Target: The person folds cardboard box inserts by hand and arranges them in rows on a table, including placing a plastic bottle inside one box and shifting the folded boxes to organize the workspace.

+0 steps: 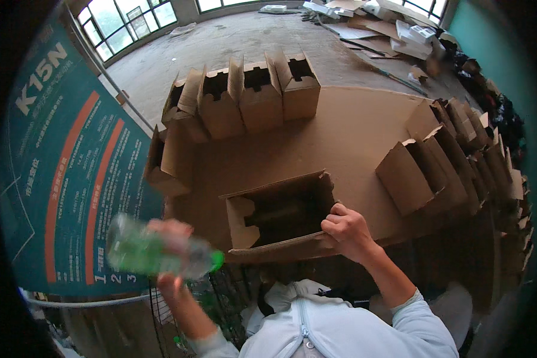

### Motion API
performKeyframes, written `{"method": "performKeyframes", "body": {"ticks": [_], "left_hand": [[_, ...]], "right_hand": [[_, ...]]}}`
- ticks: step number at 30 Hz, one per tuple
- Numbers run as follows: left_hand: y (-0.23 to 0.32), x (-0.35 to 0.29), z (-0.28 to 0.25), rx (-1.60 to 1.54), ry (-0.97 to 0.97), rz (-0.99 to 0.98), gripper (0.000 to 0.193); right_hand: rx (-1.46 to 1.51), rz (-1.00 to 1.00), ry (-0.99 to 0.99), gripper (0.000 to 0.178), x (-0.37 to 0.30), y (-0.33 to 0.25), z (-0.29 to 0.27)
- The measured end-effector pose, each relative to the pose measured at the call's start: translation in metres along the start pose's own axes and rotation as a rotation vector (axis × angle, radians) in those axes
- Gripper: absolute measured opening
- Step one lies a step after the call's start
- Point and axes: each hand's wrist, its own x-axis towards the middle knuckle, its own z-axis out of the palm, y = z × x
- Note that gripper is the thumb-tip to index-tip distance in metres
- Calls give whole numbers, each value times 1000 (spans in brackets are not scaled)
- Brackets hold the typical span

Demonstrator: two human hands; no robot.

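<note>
My left hand point(172, 229) is closed around a clear plastic bottle point(136, 246) with a green cap and green on its body. Motion blurs both. The bottle lies nearly level, its cap pointing right toward the near left corner of an open cardboard box point(241, 222). That box rests on a large cardboard surface point(304, 140) close in front of me. At the box's right end, my right hand point(351, 234) grips the rim with curled fingers. The inside of the box is dark, and I cannot make out its contents.
Several open cartons point(259, 101) stand along the far left edge. More cartons point(409, 176) crowd the right side. A green printed banner point(71, 179) rises at left. Below it, a wire rack point(161, 307) stands near more bottles. Scrap cardboard point(382, 30) is heaped at the far right.
</note>
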Motion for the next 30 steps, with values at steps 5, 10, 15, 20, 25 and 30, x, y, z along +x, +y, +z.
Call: {"method": "performKeyframes", "body": {"ticks": [5,10,15,20,25,30], "left_hand": [[-37,82,144,750,-615,-263,70],[-99,77,139,1360,-1073,-608,67],[-98,73,115,1122,-1178,-671,61],[-32,39,97,1047,-587,-110,52],[-71,-25,24,1226,-372,-145,46],[-66,27,87,1602,-168,257,46]], "right_hand": [[-13,45,75,13,-6,7,-2],[59,26,126,16,-7,4,5],[90,33,-7,24,-9,3,-1],[333,201,466,56,-24,16,-10],[677,225,-4,65,-27,47,40],[14,161,207,57,36,32,0]]}}
